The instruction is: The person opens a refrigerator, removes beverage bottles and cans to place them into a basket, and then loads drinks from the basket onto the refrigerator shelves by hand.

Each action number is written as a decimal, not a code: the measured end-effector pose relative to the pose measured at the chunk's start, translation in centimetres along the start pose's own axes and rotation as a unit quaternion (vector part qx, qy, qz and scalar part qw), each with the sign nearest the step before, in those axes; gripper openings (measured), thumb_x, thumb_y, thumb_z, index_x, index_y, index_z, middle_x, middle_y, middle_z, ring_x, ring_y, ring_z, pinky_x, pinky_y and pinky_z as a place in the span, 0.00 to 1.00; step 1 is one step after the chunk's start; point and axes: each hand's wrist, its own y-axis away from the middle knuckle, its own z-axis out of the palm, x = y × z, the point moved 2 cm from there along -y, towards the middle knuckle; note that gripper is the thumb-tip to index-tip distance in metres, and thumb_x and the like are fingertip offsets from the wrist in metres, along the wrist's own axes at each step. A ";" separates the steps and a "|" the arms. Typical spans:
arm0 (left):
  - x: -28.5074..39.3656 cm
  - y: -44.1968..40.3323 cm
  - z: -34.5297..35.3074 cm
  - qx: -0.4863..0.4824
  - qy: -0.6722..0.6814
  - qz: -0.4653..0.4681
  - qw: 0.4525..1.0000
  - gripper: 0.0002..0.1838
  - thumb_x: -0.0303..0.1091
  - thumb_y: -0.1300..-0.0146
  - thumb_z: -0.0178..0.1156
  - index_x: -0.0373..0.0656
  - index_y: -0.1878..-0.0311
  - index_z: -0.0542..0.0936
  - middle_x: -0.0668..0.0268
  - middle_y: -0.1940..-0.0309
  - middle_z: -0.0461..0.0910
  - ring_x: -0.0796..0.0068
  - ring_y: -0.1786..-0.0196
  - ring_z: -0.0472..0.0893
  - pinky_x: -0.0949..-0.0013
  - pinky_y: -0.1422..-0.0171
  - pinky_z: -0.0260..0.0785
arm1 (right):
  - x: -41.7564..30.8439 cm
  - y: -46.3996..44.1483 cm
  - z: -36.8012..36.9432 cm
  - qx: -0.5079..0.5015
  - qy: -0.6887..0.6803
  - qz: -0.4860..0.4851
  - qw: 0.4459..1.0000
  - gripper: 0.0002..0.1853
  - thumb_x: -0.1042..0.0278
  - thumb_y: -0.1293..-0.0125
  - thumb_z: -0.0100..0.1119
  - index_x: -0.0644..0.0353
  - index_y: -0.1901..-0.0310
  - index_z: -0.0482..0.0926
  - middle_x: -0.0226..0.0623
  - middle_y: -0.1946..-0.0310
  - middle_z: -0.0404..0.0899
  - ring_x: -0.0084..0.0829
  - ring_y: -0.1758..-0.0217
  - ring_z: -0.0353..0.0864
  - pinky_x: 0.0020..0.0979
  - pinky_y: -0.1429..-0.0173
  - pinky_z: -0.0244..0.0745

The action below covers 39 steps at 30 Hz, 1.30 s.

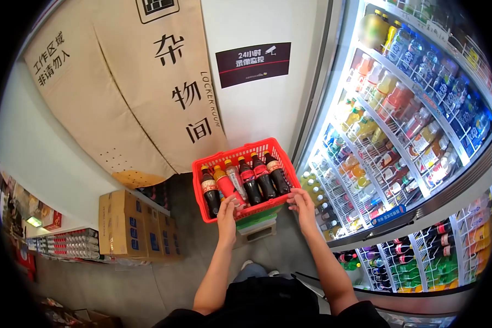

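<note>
A red plastic basket (202, 205) sits in front of me on a green-and-white support (255, 221). Several bottles lie side by side in it: dark cola bottles (250, 183) with red labels, one with a beige label (209, 187), and an orange-capped bottle (224, 180) with a red label. My left hand (228, 210) is at the basket's near left rim, fingers apart and holding nothing. By the near right corner, my right hand (302, 204) has its fingers stretched out and holds nothing; whether it touches the rim I cannot tell.
On the right, a lit drinks fridge (388, 126) holds several shelves of bottles. Cardboard boxes (128, 227) and packed cans (71, 243) stand at the left. A beige door curtain (109, 82) hangs behind the basket, beside a white wall with a dark sign (252, 64).
</note>
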 end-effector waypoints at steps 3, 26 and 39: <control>0.0 0.8 -1.9 0.049 0.013 -0.008 0.999 0.16 0.37 0.22 0.49 0.41 0.38 0.75 0.66 0.51 0.81 0.82 0.55 0.79 0.77 0.51 0.70 | 0.8 0.0 0.4 -0.021 0.005 0.008 1.000 0.14 0.63 0.24 0.49 0.58 0.43 0.75 0.32 0.53 0.80 0.21 0.53 0.78 0.24 0.52 0.73; -4.0 -8.0 -9.2 0.029 -0.129 -0.069 0.989 0.22 0.36 0.22 0.49 0.36 0.31 0.68 0.59 0.42 0.77 0.77 0.49 0.79 0.73 0.44 0.72 | 11.6 -9.3 13.5 -0.104 0.158 0.074 0.979 0.15 0.62 0.26 0.54 0.59 0.43 0.78 0.28 0.57 0.82 0.18 0.56 0.78 0.23 0.52 0.73; -5.6 -11.2 -8.1 -0.017 -0.217 -0.175 0.960 0.32 0.39 0.31 0.59 0.33 0.29 0.64 0.49 0.43 0.79 0.63 0.42 0.80 0.66 0.37 0.70 | 13.1 -10.0 14.7 -0.104 0.395 0.107 0.906 0.16 0.59 0.29 0.55 0.58 0.46 0.82 0.45 0.59 0.86 0.37 0.53 0.85 0.33 0.48 0.76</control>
